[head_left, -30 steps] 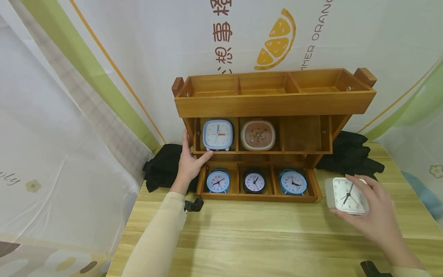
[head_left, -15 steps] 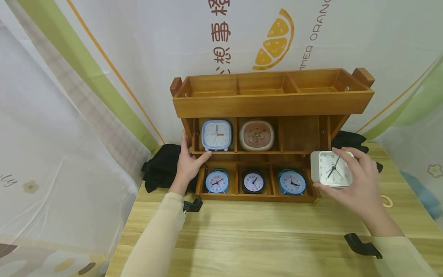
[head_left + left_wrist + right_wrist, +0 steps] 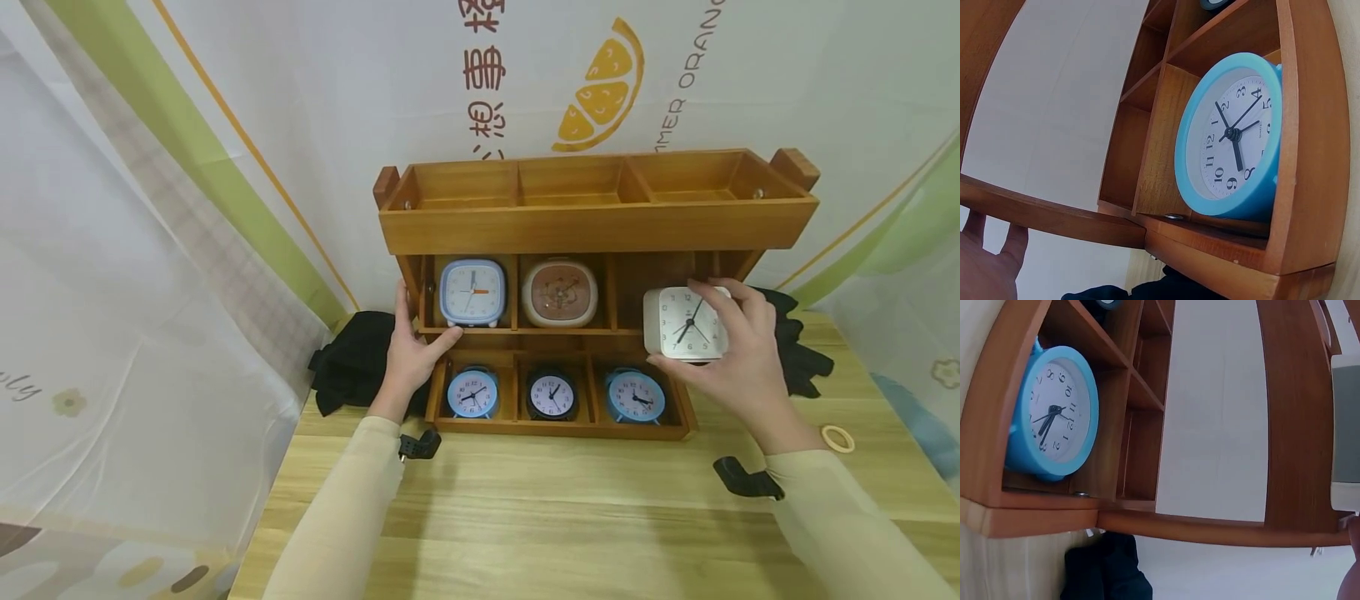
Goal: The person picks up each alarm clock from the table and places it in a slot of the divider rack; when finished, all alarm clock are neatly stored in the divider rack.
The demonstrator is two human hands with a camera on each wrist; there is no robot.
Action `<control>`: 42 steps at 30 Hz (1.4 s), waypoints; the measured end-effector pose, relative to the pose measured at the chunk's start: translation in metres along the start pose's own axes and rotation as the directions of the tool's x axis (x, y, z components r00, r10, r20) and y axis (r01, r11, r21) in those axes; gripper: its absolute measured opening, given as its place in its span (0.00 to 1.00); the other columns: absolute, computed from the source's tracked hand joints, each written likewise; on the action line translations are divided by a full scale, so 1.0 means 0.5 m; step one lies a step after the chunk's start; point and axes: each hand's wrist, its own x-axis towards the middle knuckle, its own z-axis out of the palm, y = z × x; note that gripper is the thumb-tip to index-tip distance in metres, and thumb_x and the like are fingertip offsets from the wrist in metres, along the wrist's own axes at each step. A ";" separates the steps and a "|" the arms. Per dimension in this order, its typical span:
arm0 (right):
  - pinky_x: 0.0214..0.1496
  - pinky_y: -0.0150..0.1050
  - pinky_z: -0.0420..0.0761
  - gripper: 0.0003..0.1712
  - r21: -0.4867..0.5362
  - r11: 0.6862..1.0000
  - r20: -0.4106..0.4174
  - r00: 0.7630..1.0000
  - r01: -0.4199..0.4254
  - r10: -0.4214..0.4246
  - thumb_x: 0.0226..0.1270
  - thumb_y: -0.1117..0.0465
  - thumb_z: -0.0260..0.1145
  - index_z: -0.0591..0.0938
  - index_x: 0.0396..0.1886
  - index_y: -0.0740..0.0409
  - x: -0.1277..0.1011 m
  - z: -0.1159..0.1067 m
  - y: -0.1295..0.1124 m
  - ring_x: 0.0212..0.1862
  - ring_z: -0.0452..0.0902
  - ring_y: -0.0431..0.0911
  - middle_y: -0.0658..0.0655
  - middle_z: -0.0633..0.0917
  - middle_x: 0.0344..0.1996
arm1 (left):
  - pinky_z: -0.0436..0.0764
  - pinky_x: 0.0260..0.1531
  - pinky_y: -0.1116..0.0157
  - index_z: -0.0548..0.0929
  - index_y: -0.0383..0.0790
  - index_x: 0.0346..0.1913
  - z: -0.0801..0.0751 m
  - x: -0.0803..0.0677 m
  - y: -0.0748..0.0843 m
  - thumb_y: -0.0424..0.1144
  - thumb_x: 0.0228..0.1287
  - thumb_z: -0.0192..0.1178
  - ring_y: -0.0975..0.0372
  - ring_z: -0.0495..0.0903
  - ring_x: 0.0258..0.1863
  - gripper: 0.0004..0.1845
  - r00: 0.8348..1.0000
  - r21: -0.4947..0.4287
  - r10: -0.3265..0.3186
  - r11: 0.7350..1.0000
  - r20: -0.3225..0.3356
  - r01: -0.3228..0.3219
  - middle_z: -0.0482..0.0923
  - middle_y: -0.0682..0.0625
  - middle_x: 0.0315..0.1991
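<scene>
My right hand (image 3: 738, 358) grips a square white alarm clock (image 3: 693, 325) by its right side. The clock stands before the right compartment of the middle tier of a wooden cantilever box (image 3: 592, 229). At that tier's left end my left hand (image 3: 408, 358) holds the corner, thumb on the front edge and fingers along the side. Beside the thumb sits a blue-rimmed clock (image 3: 472, 292); a pink-faced clock (image 3: 559, 292) occupies the middle compartment. Below are a light-blue round clock (image 3: 1232, 134), a black round clock (image 3: 552, 396) and another light-blue clock (image 3: 1054, 412).
Black cloths (image 3: 348, 358) lie behind both ends of the box. A small pale ring (image 3: 837, 438) is on the wooden table (image 3: 540, 517) at the right. Printed curtains (image 3: 337, 92) hang behind and at the sides.
My right hand has carried the white alarm clock up and left, from beside the bottom tier to the middle tier's right end. The left hand has stayed at the corner.
</scene>
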 end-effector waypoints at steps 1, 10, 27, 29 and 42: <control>0.51 0.65 0.63 0.62 -0.002 1.000 0.002 1.000 -0.007 0.007 0.27 0.61 0.93 0.77 0.72 0.50 0.003 0.002 -0.001 0.66 0.56 0.64 0.66 0.65 0.73 | 0.61 0.75 0.42 0.31 0.55 0.86 0.001 0.000 -0.001 0.39 0.65 0.72 0.49 0.45 0.83 0.63 1.000 0.001 0.004 1.000 0.000 -0.004 0.34 0.47 0.86; 0.59 0.72 0.65 0.62 0.003 1.000 0.013 1.000 -0.013 0.013 0.31 0.59 0.93 0.77 0.74 0.47 0.032 0.015 -0.005 0.72 0.53 0.63 0.65 0.63 0.74 | 0.62 0.74 0.41 0.34 0.57 0.86 0.004 -0.001 -0.002 0.44 0.67 0.72 0.50 0.48 0.83 0.61 0.999 0.013 0.041 0.999 -0.020 -0.041 0.39 0.49 0.85; 0.71 0.73 0.59 0.71 -0.041 0.999 0.045 0.999 -0.015 0.016 0.39 0.54 0.92 0.61 0.83 0.47 0.083 0.042 -0.021 0.75 0.51 0.66 0.65 0.59 0.78 | 0.61 0.74 0.40 0.34 0.61 0.85 0.002 -0.004 -0.002 0.44 0.67 0.71 0.49 0.47 0.83 0.61 0.999 0.008 0.035 0.999 -0.012 -0.035 0.38 0.49 0.86; 0.68 0.74 0.61 0.71 -0.049 0.998 0.066 0.997 -0.040 0.044 0.40 0.53 0.91 0.60 0.84 0.47 0.086 0.044 -0.023 0.75 0.51 0.68 0.66 0.59 0.78 | 0.61 0.74 0.40 0.33 0.60 0.85 0.002 -0.003 -0.001 0.43 0.67 0.71 0.50 0.46 0.83 0.61 0.999 0.004 0.038 0.999 -0.010 -0.038 0.37 0.49 0.86; 0.73 0.73 0.57 0.59 -0.114 0.988 0.185 0.975 -0.101 0.121 0.54 0.52 0.85 0.64 0.81 0.60 0.095 0.035 -0.037 0.77 0.53 0.71 0.70 0.62 0.78 | 0.62 0.73 0.39 0.34 0.60 0.86 0.003 -0.002 -0.005 0.46 0.66 0.72 0.49 0.46 0.83 0.61 0.999 0.019 0.034 0.999 -0.018 -0.033 0.37 0.51 0.86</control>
